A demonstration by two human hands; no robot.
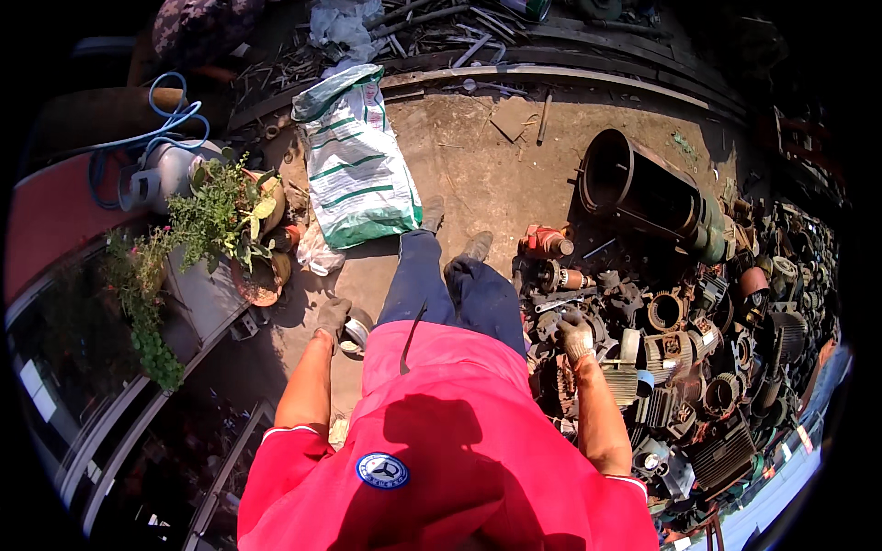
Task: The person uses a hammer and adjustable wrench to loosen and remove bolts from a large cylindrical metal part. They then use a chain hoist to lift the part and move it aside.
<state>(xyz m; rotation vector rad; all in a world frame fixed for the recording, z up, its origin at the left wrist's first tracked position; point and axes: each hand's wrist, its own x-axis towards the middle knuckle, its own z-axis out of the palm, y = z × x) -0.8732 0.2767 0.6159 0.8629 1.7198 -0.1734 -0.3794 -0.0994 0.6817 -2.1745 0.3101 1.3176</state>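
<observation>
My left hand (333, 317), in a dark work glove, hangs beside my left leg. Its fingers are curled at the edge of a round, hollow metal part (358, 328), which shows a pale rim and a dark inside. On the other side, my right hand (577, 336) wears a lighter, soiled glove and is closed above the near edge of a heap of old motor parts (671, 354). Whatever its fingers may hold is hidden. Ahead of my left foot lies a white and green woven sack (354, 170).
A large rusty metal cylinder (643, 188) lies at the right, with a red metal part (547, 241) nearer my feet. Potted plants (220, 216) and a pale tank (175, 170) with a blue hose (175, 115) stand left. Wooden beams (551, 72) border scrap at the back.
</observation>
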